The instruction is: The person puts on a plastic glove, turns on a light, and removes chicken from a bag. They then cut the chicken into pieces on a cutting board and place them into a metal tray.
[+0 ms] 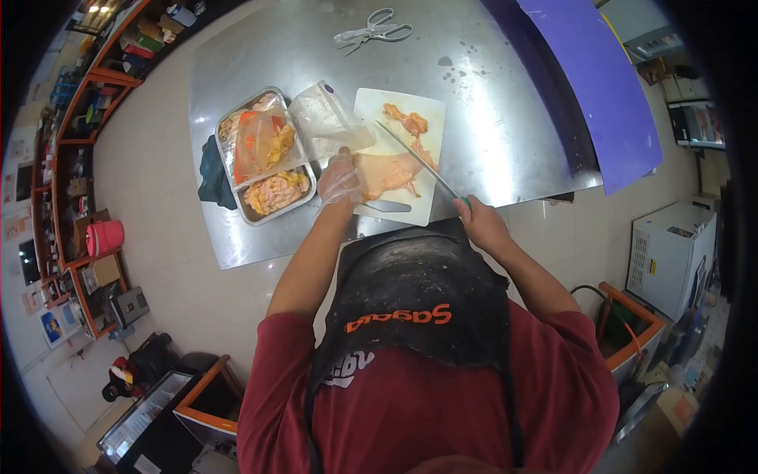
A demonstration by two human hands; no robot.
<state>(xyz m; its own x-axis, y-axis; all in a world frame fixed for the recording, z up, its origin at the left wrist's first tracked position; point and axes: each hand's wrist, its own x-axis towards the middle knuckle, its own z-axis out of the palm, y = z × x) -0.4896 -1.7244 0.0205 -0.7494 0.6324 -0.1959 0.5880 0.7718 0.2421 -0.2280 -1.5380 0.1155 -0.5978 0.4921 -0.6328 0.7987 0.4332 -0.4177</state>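
Note:
A white cutting board [426, 201] lies near the front edge of the metal table, with a flat piece of raw chicken [387, 175] on it. My left hand [339, 180], in a clear plastic glove, is at the left end of the chicken; its fingers look pressed together on the meat. My bare right hand [482, 223] is closed around the green handle of a long knife [426, 164], whose blade crosses the board above the chicken. A smaller orange-yellow piece [405, 118] sits at the top of the board.
Left of the board is a metal tray [311, 192] with cut chicken [276, 192] and a plastic bag [260, 142]. Another clear bag [328, 118] touches the board. Scissors [374, 31] lie at the far side. A purple sheet [608, 87] covers the right end.

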